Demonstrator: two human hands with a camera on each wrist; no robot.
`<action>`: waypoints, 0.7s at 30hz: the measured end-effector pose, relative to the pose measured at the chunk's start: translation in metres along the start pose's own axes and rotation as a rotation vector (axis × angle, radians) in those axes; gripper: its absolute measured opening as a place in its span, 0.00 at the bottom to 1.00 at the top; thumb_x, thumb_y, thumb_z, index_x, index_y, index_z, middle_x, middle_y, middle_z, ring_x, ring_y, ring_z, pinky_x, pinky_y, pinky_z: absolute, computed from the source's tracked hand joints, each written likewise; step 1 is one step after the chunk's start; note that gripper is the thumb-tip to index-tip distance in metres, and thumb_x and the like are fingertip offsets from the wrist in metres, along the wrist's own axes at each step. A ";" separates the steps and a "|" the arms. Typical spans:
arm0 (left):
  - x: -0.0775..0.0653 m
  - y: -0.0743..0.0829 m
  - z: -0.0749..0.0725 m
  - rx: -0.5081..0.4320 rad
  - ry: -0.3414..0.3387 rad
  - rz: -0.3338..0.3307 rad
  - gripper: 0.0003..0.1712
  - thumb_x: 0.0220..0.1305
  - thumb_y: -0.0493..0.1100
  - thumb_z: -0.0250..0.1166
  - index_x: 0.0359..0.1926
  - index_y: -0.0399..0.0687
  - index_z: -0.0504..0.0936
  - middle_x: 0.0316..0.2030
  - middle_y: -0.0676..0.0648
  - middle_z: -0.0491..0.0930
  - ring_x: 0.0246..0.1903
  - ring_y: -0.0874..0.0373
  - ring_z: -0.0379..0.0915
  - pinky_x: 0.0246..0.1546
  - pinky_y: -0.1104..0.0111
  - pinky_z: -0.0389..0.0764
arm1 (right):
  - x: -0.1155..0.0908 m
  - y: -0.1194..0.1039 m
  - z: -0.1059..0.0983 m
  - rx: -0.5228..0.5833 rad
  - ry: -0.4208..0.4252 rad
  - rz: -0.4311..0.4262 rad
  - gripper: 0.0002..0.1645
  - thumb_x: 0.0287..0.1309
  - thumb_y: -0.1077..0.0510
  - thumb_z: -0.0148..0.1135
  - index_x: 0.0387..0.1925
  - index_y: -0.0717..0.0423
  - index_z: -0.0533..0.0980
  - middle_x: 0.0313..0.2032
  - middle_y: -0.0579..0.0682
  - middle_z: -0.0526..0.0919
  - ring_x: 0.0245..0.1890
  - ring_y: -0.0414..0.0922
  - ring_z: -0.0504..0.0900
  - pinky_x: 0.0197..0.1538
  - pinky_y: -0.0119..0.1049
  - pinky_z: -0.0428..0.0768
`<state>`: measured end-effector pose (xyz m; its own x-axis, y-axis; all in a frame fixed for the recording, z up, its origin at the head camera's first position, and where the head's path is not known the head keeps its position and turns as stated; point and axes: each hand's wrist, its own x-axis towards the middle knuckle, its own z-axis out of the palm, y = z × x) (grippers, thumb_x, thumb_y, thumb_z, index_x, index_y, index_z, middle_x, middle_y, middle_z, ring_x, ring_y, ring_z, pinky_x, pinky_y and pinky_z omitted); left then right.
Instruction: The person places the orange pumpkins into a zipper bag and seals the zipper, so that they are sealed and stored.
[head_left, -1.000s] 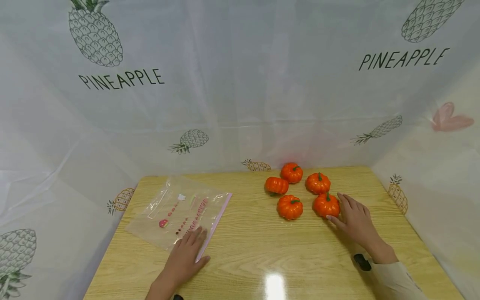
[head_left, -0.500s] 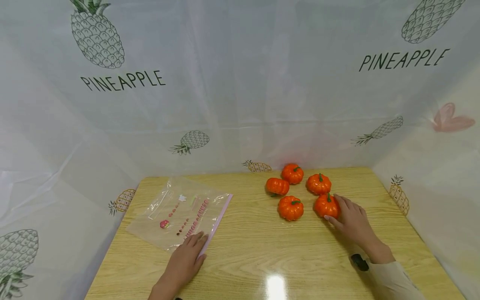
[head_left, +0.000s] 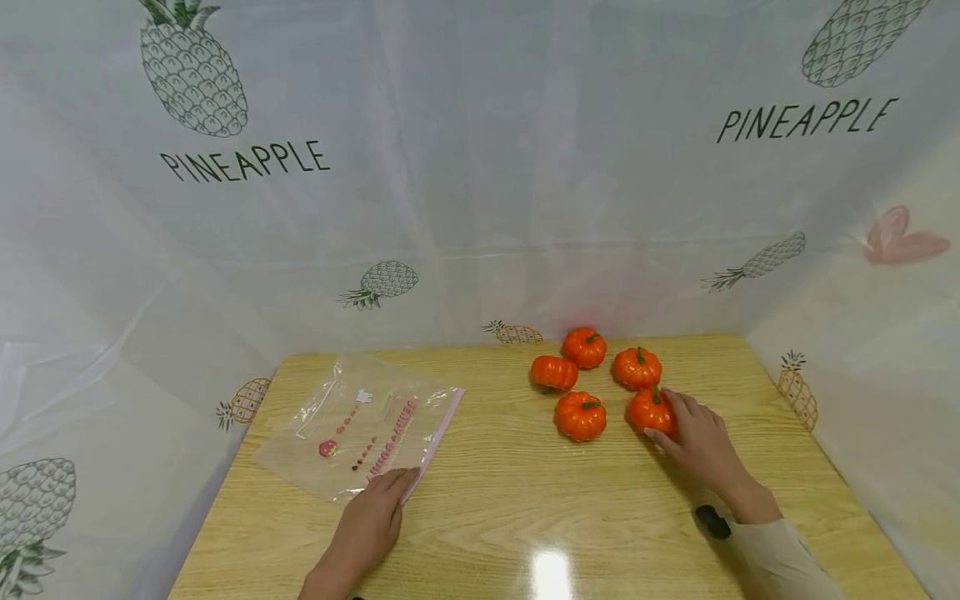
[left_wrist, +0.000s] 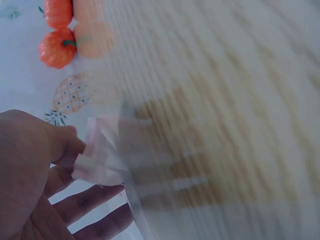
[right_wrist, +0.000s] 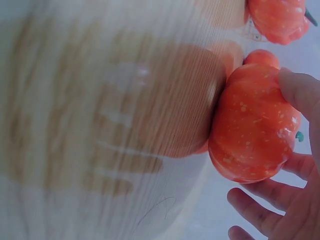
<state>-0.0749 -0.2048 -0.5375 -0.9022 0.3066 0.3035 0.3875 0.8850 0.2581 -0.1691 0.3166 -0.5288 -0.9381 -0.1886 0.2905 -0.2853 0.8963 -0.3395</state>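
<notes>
One mini pumpkin, upright on right side of wood-grain table, was held between thumb and part-curled fingers of right hand, left of palm. Zip bag, well left, was edge-pinched by left hand.

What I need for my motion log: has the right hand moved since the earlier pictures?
Yes. In the head view, against the table's right edge, the right hand has shifted slightly left, in toward the pumpkin beside it.
</notes>
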 end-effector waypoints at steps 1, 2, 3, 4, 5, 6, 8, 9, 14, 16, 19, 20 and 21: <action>0.001 0.000 0.001 0.007 0.017 0.015 0.26 0.60 0.26 0.69 0.59 0.45 0.85 0.53 0.48 0.85 0.53 0.50 0.84 0.50 0.53 0.86 | 0.000 0.000 0.000 0.001 -0.003 0.001 0.45 0.62 0.52 0.76 0.71 0.71 0.66 0.61 0.75 0.76 0.58 0.77 0.75 0.57 0.76 0.69; 0.001 0.000 0.001 0.015 0.036 0.032 0.24 0.59 0.26 0.70 0.56 0.45 0.86 0.51 0.48 0.86 0.51 0.51 0.84 0.48 0.55 0.86 | 0.001 0.000 0.000 0.003 -0.006 0.002 0.45 0.62 0.52 0.76 0.70 0.71 0.66 0.61 0.75 0.76 0.58 0.77 0.75 0.57 0.76 0.69; 0.002 0.000 0.002 0.025 0.055 0.050 0.22 0.58 0.25 0.70 0.52 0.46 0.86 0.49 0.49 0.86 0.49 0.52 0.84 0.46 0.56 0.86 | 0.001 -0.001 -0.001 0.005 -0.010 0.004 0.45 0.62 0.52 0.76 0.70 0.71 0.66 0.61 0.75 0.76 0.58 0.77 0.74 0.57 0.76 0.69; 0.002 0.000 0.002 0.034 0.075 0.065 0.20 0.57 0.25 0.70 0.49 0.46 0.86 0.47 0.50 0.86 0.47 0.52 0.85 0.45 0.58 0.87 | 0.001 -0.001 -0.001 0.008 -0.013 0.006 0.45 0.62 0.52 0.76 0.70 0.71 0.66 0.61 0.75 0.75 0.58 0.77 0.74 0.58 0.77 0.69; 0.003 0.001 0.002 0.040 0.093 0.075 0.17 0.57 0.25 0.71 0.46 0.46 0.86 0.45 0.50 0.86 0.45 0.53 0.85 0.43 0.59 0.87 | 0.001 -0.001 -0.001 0.012 -0.018 0.010 0.44 0.63 0.52 0.76 0.70 0.72 0.66 0.61 0.76 0.75 0.58 0.77 0.74 0.58 0.77 0.69; 0.003 0.001 0.003 0.046 0.105 0.081 0.16 0.56 0.25 0.71 0.43 0.45 0.86 0.44 0.50 0.86 0.44 0.53 0.84 0.42 0.59 0.87 | 0.001 -0.001 -0.001 0.014 -0.022 0.013 0.44 0.63 0.52 0.75 0.70 0.72 0.66 0.61 0.76 0.75 0.58 0.78 0.74 0.58 0.77 0.69; 0.004 0.002 0.003 0.054 0.113 0.083 0.15 0.55 0.25 0.72 0.40 0.45 0.85 0.43 0.50 0.85 0.42 0.53 0.84 0.41 0.60 0.86 | 0.002 -0.002 -0.002 0.021 -0.030 0.019 0.44 0.63 0.52 0.75 0.70 0.73 0.66 0.61 0.77 0.75 0.58 0.78 0.74 0.58 0.77 0.68; 0.004 0.002 0.003 0.056 0.114 0.080 0.14 0.55 0.25 0.72 0.40 0.45 0.86 0.42 0.50 0.85 0.42 0.53 0.84 0.41 0.60 0.86 | 0.002 -0.002 -0.002 0.024 -0.033 0.021 0.44 0.63 0.52 0.75 0.70 0.73 0.65 0.61 0.77 0.75 0.58 0.78 0.74 0.58 0.77 0.68; 0.005 0.004 0.002 0.065 0.078 0.051 0.13 0.56 0.27 0.73 0.43 0.42 0.90 0.43 0.48 0.86 0.43 0.51 0.84 0.39 0.58 0.86 | 0.002 -0.004 -0.004 0.034 -0.052 0.031 0.45 0.64 0.53 0.75 0.70 0.74 0.65 0.61 0.77 0.74 0.58 0.78 0.74 0.58 0.77 0.69; 0.005 0.005 0.002 0.077 0.052 0.033 0.13 0.59 0.29 0.73 0.44 0.42 0.90 0.43 0.49 0.86 0.43 0.50 0.84 0.38 0.56 0.86 | 0.002 -0.004 -0.004 0.038 -0.059 0.035 0.45 0.64 0.53 0.75 0.70 0.74 0.65 0.62 0.78 0.74 0.58 0.79 0.74 0.57 0.77 0.69; 0.005 0.006 0.001 0.106 0.020 0.010 0.12 0.60 0.31 0.74 0.45 0.42 0.91 0.44 0.49 0.87 0.44 0.49 0.84 0.40 0.54 0.85 | 0.002 -0.005 -0.006 0.040 -0.065 0.038 0.45 0.63 0.53 0.75 0.70 0.74 0.65 0.61 0.79 0.74 0.57 0.79 0.74 0.57 0.77 0.70; 0.005 0.007 0.001 0.116 0.018 0.008 0.12 0.60 0.31 0.74 0.45 0.43 0.91 0.45 0.49 0.87 0.45 0.49 0.84 0.41 0.54 0.85 | 0.002 -0.005 -0.006 0.040 -0.065 0.039 0.45 0.63 0.53 0.76 0.70 0.74 0.65 0.61 0.79 0.74 0.57 0.79 0.74 0.56 0.77 0.70; 0.005 0.007 0.001 0.128 0.019 0.006 0.13 0.59 0.32 0.74 0.46 0.43 0.91 0.45 0.49 0.87 0.45 0.49 0.84 0.41 0.53 0.84 | 0.001 -0.005 -0.006 0.039 -0.065 0.039 0.45 0.62 0.53 0.76 0.69 0.74 0.65 0.60 0.79 0.74 0.56 0.79 0.75 0.56 0.77 0.70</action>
<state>-0.0765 -0.1968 -0.5351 -0.8955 0.3065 0.3227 0.3647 0.9209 0.1375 -0.1678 0.3139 -0.5212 -0.9591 -0.1808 0.2180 -0.2546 0.8876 -0.3839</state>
